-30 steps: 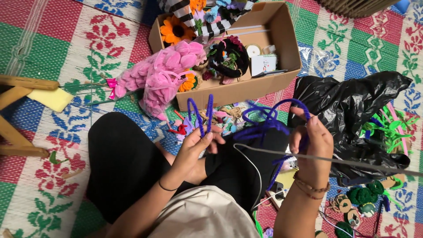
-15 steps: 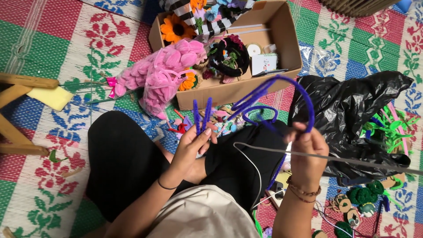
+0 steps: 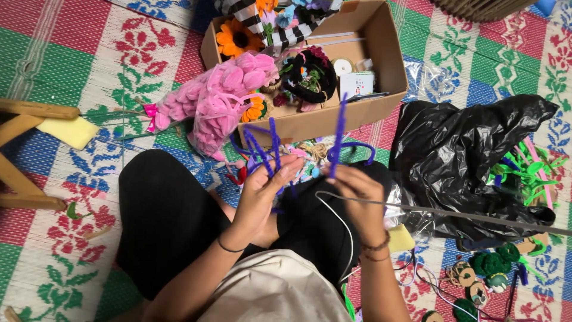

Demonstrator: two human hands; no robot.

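Person sits cross-legged on a woven mat (image 3: 71, 53) patterned in red, green, blue and white.

Packages and labels: small white card or packet with a teal edge (image 3: 356, 83) stands inside the cardboard box, right of centre, against the near wall. A clear plastic wrapper (image 3: 434, 80) lies crumpled on the mat just right of the box. Black plastic bag (image 3: 465, 155) sits open on the right, near the person's knee; green plastic stems (image 3: 524, 170) poke out at its far side.

Containers: open cardboard box (image 3: 381, 42) lies ahead of the knees. Inside it: an orange fabric sunflower (image 3: 237, 37), black-and-white striped wrapping (image 3: 280, 27), a dark wreath-like ring (image 3: 310, 74) and a small pale spool (image 3: 342, 65). A bundle of pink fuzzy flowers (image 3: 217, 101) in clear film leans over the box's near left corner and onto the mat.

Hands: left hand (image 3: 262, 194) has fingers curled, pinching blue-purple pipe cleaners (image 3: 268, 143) whose ends stand up in loops above the fingers. Right hand (image 3: 357, 191) has fingertips pressed together on a single upright strand of the same pipe cleaner, which rises in front of the box wall. Both hands are close together over the lap, in front of the box.

Yellow sponge (image 3: 74, 131) lies at left beside a wooden frame (image 3: 24, 149). Small green pom-pom pieces (image 3: 491, 265) lie at lower right.
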